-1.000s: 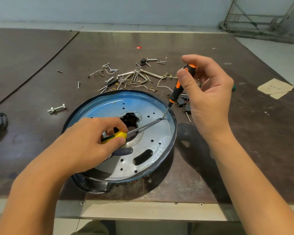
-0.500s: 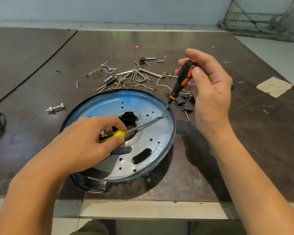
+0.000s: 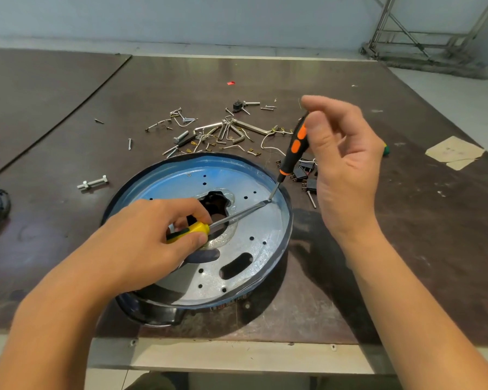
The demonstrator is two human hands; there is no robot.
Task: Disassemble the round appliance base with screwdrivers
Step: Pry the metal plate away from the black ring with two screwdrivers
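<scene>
Counter (image 3: 406,249): dark, scuffed. Heap of loose screws, hex keys and wires (image 3: 223,133) at 12 o'clock. Bolt with nuts (image 3: 93,182) at 9. Paper scrap (image 3: 454,152) at 2. Metal frame (image 3: 423,31) at 1.

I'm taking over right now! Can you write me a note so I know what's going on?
Left hand grips the yellow screwdriver, its blade lying low across the metal plate.
Right hand pinches the orange screwdriver, tip down. Both tips meet near the plate's right edge.
The round base sits on the table, near its front edge.
Done: loose screws and parts lie behind it.
Left: the plate is not yet out of the base.
</scene>
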